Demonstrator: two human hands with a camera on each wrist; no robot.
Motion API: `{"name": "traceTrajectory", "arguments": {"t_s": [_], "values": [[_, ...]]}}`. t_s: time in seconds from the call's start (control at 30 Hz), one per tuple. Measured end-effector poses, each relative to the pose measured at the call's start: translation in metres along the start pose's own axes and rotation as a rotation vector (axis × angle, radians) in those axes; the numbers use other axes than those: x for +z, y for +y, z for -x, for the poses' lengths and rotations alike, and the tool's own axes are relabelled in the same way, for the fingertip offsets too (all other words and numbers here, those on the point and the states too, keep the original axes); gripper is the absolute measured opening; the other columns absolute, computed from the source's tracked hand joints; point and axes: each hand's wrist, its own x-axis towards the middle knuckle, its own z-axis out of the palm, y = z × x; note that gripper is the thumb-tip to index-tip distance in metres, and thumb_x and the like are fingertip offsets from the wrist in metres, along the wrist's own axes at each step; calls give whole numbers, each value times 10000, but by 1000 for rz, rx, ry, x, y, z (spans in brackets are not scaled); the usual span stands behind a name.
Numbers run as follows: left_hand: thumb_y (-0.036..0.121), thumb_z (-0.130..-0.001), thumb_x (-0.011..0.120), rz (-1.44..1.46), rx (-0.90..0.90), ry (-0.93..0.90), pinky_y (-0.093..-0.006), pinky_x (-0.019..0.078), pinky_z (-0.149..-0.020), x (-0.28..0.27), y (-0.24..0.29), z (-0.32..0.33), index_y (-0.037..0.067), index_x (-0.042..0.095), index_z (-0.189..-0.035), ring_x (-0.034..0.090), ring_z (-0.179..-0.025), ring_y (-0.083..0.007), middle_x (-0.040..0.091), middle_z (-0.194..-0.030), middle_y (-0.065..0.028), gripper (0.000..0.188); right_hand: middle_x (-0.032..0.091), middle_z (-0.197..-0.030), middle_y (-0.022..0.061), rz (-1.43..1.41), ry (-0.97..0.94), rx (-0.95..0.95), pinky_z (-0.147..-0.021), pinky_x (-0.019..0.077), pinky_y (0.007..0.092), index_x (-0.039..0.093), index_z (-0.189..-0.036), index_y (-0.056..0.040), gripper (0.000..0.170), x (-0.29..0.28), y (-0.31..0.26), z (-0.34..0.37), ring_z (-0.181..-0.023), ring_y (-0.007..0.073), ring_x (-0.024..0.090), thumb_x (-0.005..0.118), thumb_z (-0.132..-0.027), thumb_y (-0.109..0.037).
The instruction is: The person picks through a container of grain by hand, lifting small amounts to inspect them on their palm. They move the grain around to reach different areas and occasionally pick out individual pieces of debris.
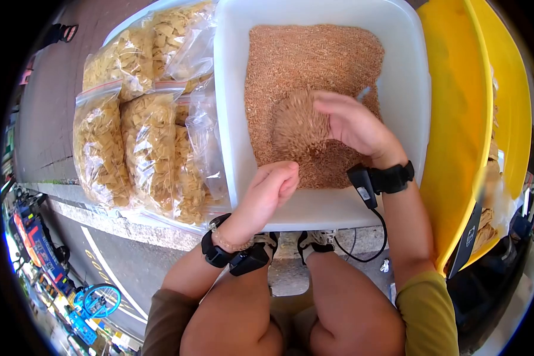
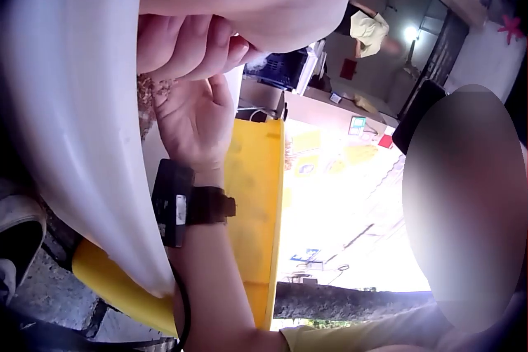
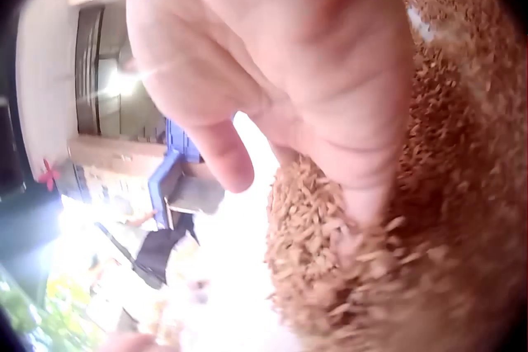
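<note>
Dry brown shreds (image 1: pixel 314 53) fill the bottom of a white plastic tub (image 1: pixel 406 107) in front of the person. A paler, blurred heap of them (image 1: pixel 301 121) rises between the two hands. Over the tub's near part, my left hand (image 1: pixel 271 188) has curled fingers beside this heap; what lies inside them is hidden. My right hand (image 1: pixel 357 127) is at the heap's right side with its thumb held away. In the right wrist view its fingertips sink among the loose shreds (image 3: pixel 313 245). The left wrist view shows the curled left fingers (image 2: pixel 194 47) close up.
Clear zip bags of pale flat pieces (image 1: pixel 101 148) lie stacked left of the tub. A yellow bin (image 1: pixel 457 118) stands at the right with more pieces inside. Below are the person's knees and shoes, a cable (image 1: pixel 382 243) by the right wrist, and a kerb.
</note>
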Motion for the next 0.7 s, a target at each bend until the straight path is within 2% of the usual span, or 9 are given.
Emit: {"name": "traceTrajectory", "arguments": {"t_s": [0.07,0.13,0.2,0.27,0.37,0.43,0.53,0.67,0.7], "values": [[234,-933,358,13,11,4,-236,150,-430,-1,1,0,131,286,-602,196,-462,-52,241,-526,64,355,556,-947,19,-386,-43,-312,-752,486,310,493,-1177,0,376,5,-17,10,-867,131,561,534,-885,-233],[234,-934,357,22,21,4,-235,151,-430,-1,0,0,131,284,-601,194,-462,-53,241,-525,63,357,572,-949,25,-358,152,-337,-734,480,287,517,-1160,-17,311,0,-11,7,-871,135,563,508,-901,-189],[240,-936,358,18,27,-22,-236,152,-430,-2,-1,0,131,281,-600,192,-463,-53,242,-522,63,362,568,-999,50,52,539,-331,-744,485,303,547,-1137,-44,277,-14,-8,3,-869,142,563,506,-903,-188],[242,-937,361,25,26,-24,-235,152,-431,-3,-2,0,131,283,-600,196,-462,-53,245,-525,63,363,552,-1052,83,176,627,-392,-737,487,319,565,-1116,-46,272,-26,-1,-4,-851,166,566,504,-899,-199],[246,-937,369,-4,39,-22,-233,157,-436,-2,-2,0,131,288,-600,207,-468,-53,250,-531,63,365,507,-1184,147,564,871,-508,-849,457,364,523,-1178,-20,340,-39,7,-9,-1000,263,550,507,-888,-197],[248,-937,374,-37,53,-21,-233,163,-441,-2,-4,0,129,293,-601,216,-474,-53,252,-534,62,366,400,-1333,206,961,1042,-648,-988,361,403,457,-1267,-34,418,-42,9,-12,-1192,361,426,506,-884,-194],[240,-937,388,-65,61,-70,-234,174,-454,-4,-7,-2,126,303,-603,229,-491,-53,257,-544,61,364,269,-1428,219,913,933,-569,-1062,262,425,393,-1336,-80,481,-35,5,-12,-1283,398,302,509,-885,-204],[219,-940,405,-102,55,-81,-237,200,-479,-2,-6,-1,116,323,-606,242,-523,-54,271,-567,61,359,256,-1438,210,1018,867,-619,-1054,277,434,376,-1355,-111,498,-38,9,-19,-1263,416,322,510,-889,-225],[217,-937,405,-159,68,-64,-236,186,-470,-1,-6,-1,120,311,-604,245,-517,-56,272,-566,55,360,240,-1447,203,1029,893,-613,-1072,242,433,365,-1363,-116,511,-38,11,-20,-1299,428,243,515,-889,-235]]}}
